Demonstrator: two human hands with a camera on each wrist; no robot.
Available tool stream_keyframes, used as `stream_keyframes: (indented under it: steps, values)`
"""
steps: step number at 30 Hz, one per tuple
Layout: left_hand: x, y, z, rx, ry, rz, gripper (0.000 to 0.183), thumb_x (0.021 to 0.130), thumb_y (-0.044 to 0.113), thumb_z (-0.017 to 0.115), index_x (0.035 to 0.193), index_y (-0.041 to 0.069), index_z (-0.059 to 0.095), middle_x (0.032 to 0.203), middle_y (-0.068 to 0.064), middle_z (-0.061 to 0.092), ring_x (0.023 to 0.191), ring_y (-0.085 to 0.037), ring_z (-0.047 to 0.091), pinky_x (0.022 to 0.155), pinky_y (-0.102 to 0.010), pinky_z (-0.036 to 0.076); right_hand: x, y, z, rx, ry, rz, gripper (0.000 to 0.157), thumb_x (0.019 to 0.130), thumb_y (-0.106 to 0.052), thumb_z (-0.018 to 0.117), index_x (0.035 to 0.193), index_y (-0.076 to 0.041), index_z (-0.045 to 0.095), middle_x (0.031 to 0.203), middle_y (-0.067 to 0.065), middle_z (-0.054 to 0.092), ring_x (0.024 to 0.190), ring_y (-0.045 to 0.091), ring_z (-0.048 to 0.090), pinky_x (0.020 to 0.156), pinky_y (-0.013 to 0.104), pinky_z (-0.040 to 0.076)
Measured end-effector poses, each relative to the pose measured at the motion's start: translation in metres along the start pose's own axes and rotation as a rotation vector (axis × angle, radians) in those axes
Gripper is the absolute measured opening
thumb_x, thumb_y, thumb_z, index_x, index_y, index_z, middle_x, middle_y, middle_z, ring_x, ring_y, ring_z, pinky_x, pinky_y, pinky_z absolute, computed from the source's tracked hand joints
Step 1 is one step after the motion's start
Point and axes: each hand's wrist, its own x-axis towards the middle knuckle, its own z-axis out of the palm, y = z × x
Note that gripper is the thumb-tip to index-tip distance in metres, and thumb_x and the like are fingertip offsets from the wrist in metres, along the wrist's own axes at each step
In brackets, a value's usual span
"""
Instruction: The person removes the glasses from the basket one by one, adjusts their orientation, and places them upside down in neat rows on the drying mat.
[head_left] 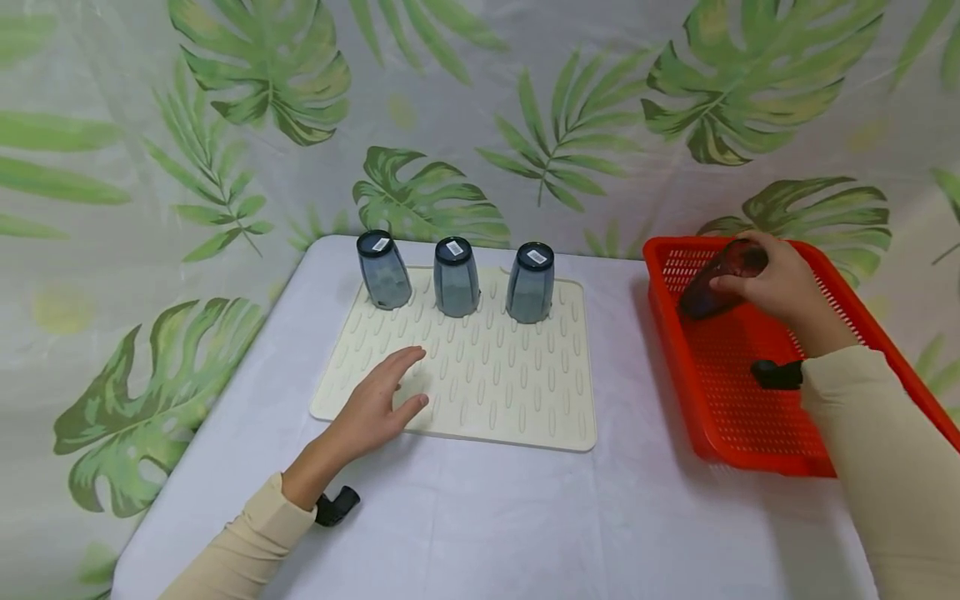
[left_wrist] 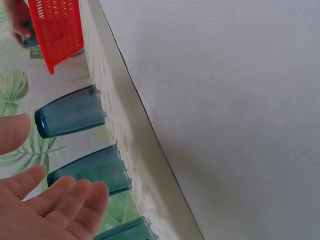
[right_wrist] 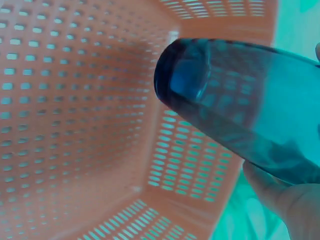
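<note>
My right hand (head_left: 780, 287) grips a dark blue drinking glass (head_left: 712, 283) near its rim, inside the red plastic basket (head_left: 697, 392). The right wrist view shows that glass (right_wrist: 225, 100) lying slantwise, its thick base toward the basket's floor and my thumb along its side. My left hand (head_left: 378, 400) hovers over the near left part of the cream drying mat (head_left: 487, 375), fingers spread and holding nothing. Along the mat's far side three blue glasses stand upside down: a left one (head_left: 386, 271), a middle one (head_left: 456, 279) and a right one (head_left: 531, 283).
The mat and basket rest on a white cloth-covered table (head_left: 510, 517), the basket at the right. A leaf-patterned curtain (head_left: 450, 117) hangs right behind the table's far edge. A strip of tabletop separates mat from basket.
</note>
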Motion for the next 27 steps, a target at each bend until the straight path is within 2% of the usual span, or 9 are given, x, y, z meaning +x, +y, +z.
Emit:
stream_keyframes:
  steps: [4,6,8,11,12,17,20,23,27]
  values:
    - [-0.001,0.000,-0.001,-0.004,-0.019,-0.012,0.060,0.093,0.013,0.067,0.146,-0.001,0.043,0.152,-0.021,0.044,0.138,-0.035,0.047,0.094,-0.048,0.056,-0.008,-0.004,-0.010,0.020,0.057,-0.007,0.083,0.089,-0.041,0.072,0.155,-0.014,0.031,0.140,0.024,0.044,0.117,0.041,0.047,0.079,0.037,0.042]
    - [-0.001,-0.001,-0.001,-0.001,-0.025,-0.013,0.060,0.093,0.014,0.066,0.146,-0.001,0.042,0.152,-0.021,0.044,0.139,-0.035,0.047,0.094,-0.048,0.056,-0.014,-0.005,-0.016,0.035,0.081,-0.013,0.083,0.089,-0.041,0.072,0.156,-0.016,0.030,0.141,0.022,0.042,0.120,0.042,0.045,0.083,0.043,0.042]
    - [-0.002,-0.001,-0.002,0.006,-0.023,-0.016,0.061,0.093,0.014,0.066,0.147,-0.001,0.042,0.153,-0.020,0.044,0.139,-0.035,0.047,0.094,-0.048,0.056,-0.018,-0.006,-0.021,0.031,0.117,-0.020,0.080,0.088,-0.040,0.074,0.154,-0.020,0.034,0.134,0.010,0.048,0.118,0.037,0.045,0.084,0.039,0.042]
    - [-0.003,-0.002,-0.003,0.013,-0.012,-0.027,0.060,0.093,0.014,0.067,0.146,0.000,0.043,0.152,-0.019,0.044,0.138,-0.034,0.048,0.093,-0.048,0.056,-0.025,-0.010,-0.023,0.031,0.164,-0.043,0.077,0.087,-0.038,0.075,0.152,-0.021,0.038,0.125,-0.006,0.048,0.118,0.032,0.043,0.088,0.034,0.040]
    - [-0.004,-0.002,-0.003,0.016,-0.011,-0.026,0.060,0.092,0.013,0.067,0.146,0.000,0.043,0.152,-0.020,0.044,0.138,-0.035,0.048,0.093,-0.048,0.056,-0.027,-0.012,-0.023,0.030,0.181,-0.047,0.075,0.087,-0.037,0.076,0.151,-0.021,0.040,0.122,-0.012,0.048,0.117,0.030,0.044,0.086,0.029,0.038]
    - [-0.006,-0.001,-0.001,0.001,-0.037,-0.026,0.058,0.092,0.013,0.067,0.145,0.000,0.046,0.153,-0.020,0.044,0.140,-0.035,0.045,0.094,-0.047,0.056,-0.039,-0.024,-0.022,0.074,0.214,-0.027,0.075,0.087,-0.039,0.075,0.152,-0.030,0.037,0.126,-0.020,0.045,0.127,0.028,0.042,0.093,0.026,0.038]
    - [-0.006,-0.001,0.000,0.006,-0.039,-0.018,0.058,0.092,0.014,0.068,0.144,0.001,0.046,0.153,-0.019,0.044,0.141,-0.034,0.045,0.093,-0.046,0.056,-0.045,-0.032,-0.023,0.131,0.229,-0.028,0.069,0.086,-0.037,0.076,0.145,-0.035,0.042,0.119,-0.028,0.045,0.116,0.011,0.048,0.086,0.016,0.038]
    - [-0.007,-0.002,0.001,0.012,-0.031,-0.009,0.057,0.092,0.014,0.068,0.144,0.001,0.047,0.152,-0.018,0.044,0.140,-0.034,0.046,0.093,-0.046,0.057,-0.051,-0.039,-0.025,0.208,0.244,-0.021,0.064,0.085,-0.032,0.079,0.139,-0.039,0.045,0.111,-0.032,0.045,0.103,-0.006,0.046,0.074,0.006,0.035]
    - [-0.007,-0.003,-0.001,0.002,-0.036,-0.022,0.057,0.092,0.014,0.067,0.144,0.001,0.047,0.153,-0.018,0.044,0.140,-0.034,0.046,0.093,-0.045,0.057,-0.056,-0.046,-0.026,0.291,0.267,0.000,0.068,0.085,-0.026,0.079,0.141,-0.040,0.043,0.111,-0.031,0.048,0.103,-0.008,0.047,0.070,0.000,0.037]
